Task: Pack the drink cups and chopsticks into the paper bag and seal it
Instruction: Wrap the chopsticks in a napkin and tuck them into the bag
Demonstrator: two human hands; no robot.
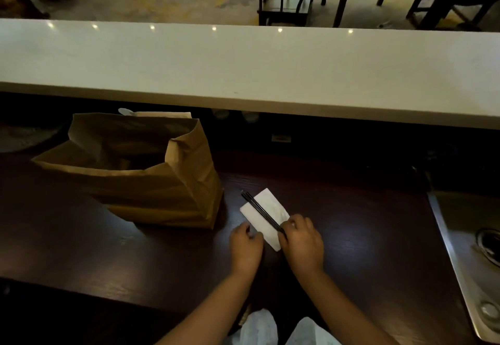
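1. Head view: the paper bag stands open on the dark table, unsealed; its inside is too dark to tell whether the drink cups are in it
2. A pair of black chopsticks lies along a white napkin just right of the bag, so they are not yet packed
3. The right hand pinches the chopsticks' near end; the left hand rests at the napkin's near edge, fingers curled, though whether it grips the paper I cannot tell
4. Judging by this, what is left is getting the chopsticks into the bag, then folding and sealing the top
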